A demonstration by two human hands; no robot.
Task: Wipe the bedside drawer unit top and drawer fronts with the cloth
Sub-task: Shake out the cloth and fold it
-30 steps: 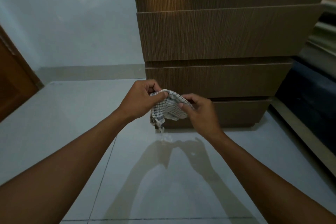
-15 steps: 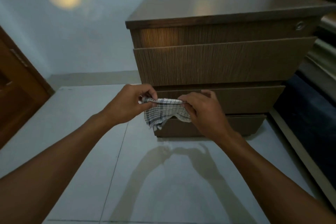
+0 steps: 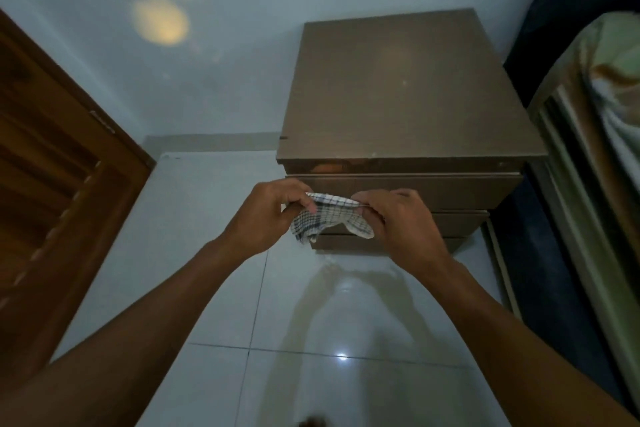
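A brown wooden bedside drawer unit [image 3: 408, 87] stands against the wall, its bare flat top fully in view and its drawer fronts foreshortened below. In front of the drawers I hold a small white cloth [image 3: 329, 217] with a dark check pattern. My left hand [image 3: 268, 218] pinches its left edge and my right hand [image 3: 401, 222] pinches its right edge, so the cloth is stretched between them and sags below. The cloth is in the air, apart from the unit.
A wooden door [image 3: 52, 184] fills the left side. A bed with a greenish cover [image 3: 602, 149] and a dark base runs along the right, close to the unit. Glossy white floor tiles [image 3: 311, 340] lie under my arms. The pale wall [image 3: 207, 62] carries light spots.
The view has risen, so the unit's top now shows fully. Both hands stayed on the cloth, lifted with it and pulled it wider between them.
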